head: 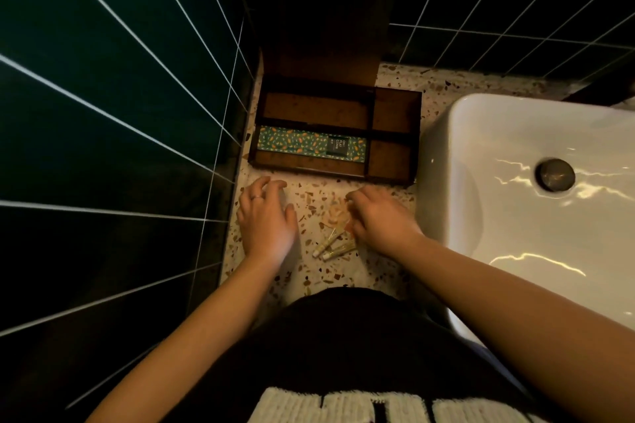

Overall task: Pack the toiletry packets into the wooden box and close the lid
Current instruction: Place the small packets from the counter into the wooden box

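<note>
A wooden box (395, 113) with several compartments stands open on the terrazzo counter, its lid (323, 27) upright against the back wall. One long teal patterned packet (299, 142) lies in the front left compartment. My left hand (266, 216) rests palm down on the counter in front of the box, fingers spread, holding nothing. My right hand (379, 216) hovers low over small items: a crinkled clear packet (335, 213) by its fingertips and two small pale tubes (331, 245) near its thumb. Whether the fingers pinch anything is unclear.
A white basin (536, 203) with a dark drain fills the right side, close to the box. Dark green tiled walls (120, 113) close in on the left and behind. The counter (309, 278) is a narrow strip between wall and basin.
</note>
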A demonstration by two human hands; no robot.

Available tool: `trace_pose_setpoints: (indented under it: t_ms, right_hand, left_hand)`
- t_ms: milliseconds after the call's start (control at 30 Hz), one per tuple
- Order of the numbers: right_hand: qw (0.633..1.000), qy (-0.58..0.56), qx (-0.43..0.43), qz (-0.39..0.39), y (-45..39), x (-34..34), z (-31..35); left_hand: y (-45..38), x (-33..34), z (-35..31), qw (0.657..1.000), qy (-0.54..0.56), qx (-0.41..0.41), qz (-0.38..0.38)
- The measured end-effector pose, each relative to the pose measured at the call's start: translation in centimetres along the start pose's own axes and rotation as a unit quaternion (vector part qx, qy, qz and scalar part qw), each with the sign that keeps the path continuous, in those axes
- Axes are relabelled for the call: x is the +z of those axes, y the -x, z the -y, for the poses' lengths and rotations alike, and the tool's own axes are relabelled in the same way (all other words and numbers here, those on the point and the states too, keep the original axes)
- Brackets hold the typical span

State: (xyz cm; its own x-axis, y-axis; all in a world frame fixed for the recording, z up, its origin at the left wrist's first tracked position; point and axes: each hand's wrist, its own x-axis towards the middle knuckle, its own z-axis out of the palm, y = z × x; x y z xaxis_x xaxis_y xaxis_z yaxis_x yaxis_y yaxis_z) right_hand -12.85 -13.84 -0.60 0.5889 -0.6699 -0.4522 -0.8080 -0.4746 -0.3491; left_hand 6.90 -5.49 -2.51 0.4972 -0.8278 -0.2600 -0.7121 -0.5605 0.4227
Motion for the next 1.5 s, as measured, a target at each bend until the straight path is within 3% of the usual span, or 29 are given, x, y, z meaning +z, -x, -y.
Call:
trace_pose_setpoints:
  t_ms: [200, 433, 733, 1000, 1233, 1367, 1500]
  right_hand:
    - [0.995, 0.093, 0.008, 0.035, -0.6, 1.7, 0.1]
    - [0.997, 0.066, 0.034, 0.033, -1.4, 1.9, 0.6]
    - [0.997, -0.06, 0.052, 0.008, -0.8, 0.6, 0.0]
    - [0.984, -0.147, 0.049, -0.09, -0.1, -2.4, 0.0]
    - [0.973, -0.174, 0.052, -0.144, -2.4, -5.8, 0.4]
    - [0.971, -0.18, 0.059, -0.146, -4.3, -7.6, 0.8]
    - [0.973, -0.177, 0.059, -0.136, -6.0, -8.9, 1.2]
  left_hand:
    - [0.1, 0.1, 2.0, 0.998, -0.022, -0.053, 0.041]
    - [-0.8, -0.3, 1.9, 0.996, 0.017, -0.078, 0.048]
    - [-1.6, -0.8, 1.9, 0.99, -0.004, -0.097, 0.103]
    - [-1.8, -2.0, 0.8, 0.986, 0.037, -0.079, 0.141]
    - [-4.9, -5.1, -2.0, 0.986, 0.163, 0.006, 0.028]
    - [-7.4, -5.9, -3.5, 0.963, 0.267, -0.033, -0.027]
    - [-9.5, -5.7, -3.9, 0.951, 0.291, -0.081, -0.069]
